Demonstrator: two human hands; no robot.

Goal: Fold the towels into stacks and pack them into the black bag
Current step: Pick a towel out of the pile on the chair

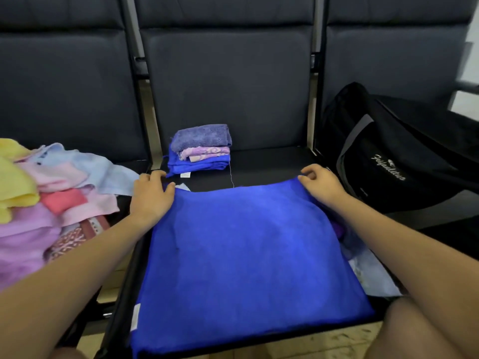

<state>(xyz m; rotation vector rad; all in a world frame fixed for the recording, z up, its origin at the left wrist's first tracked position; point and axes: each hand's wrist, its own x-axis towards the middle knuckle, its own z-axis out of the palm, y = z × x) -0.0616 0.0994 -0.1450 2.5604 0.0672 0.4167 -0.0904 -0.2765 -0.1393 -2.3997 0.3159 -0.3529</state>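
Note:
A large blue towel lies spread flat on the middle seat in front of me. My left hand grips its far left corner and my right hand pinches its far right corner. Behind the towel, at the back of the same seat, sits a small stack of folded towels: purple on top, pink-lilac in the middle, blue below. The black bag with white lettering rests on the right seat, just beyond my right hand.
A loose heap of unfolded towels, yellow, pink, light blue and lilac, covers the left seat. Dark padded seat backs rise behind everything. More pale cloth shows under the blue towel's right edge. My knees are at the bottom.

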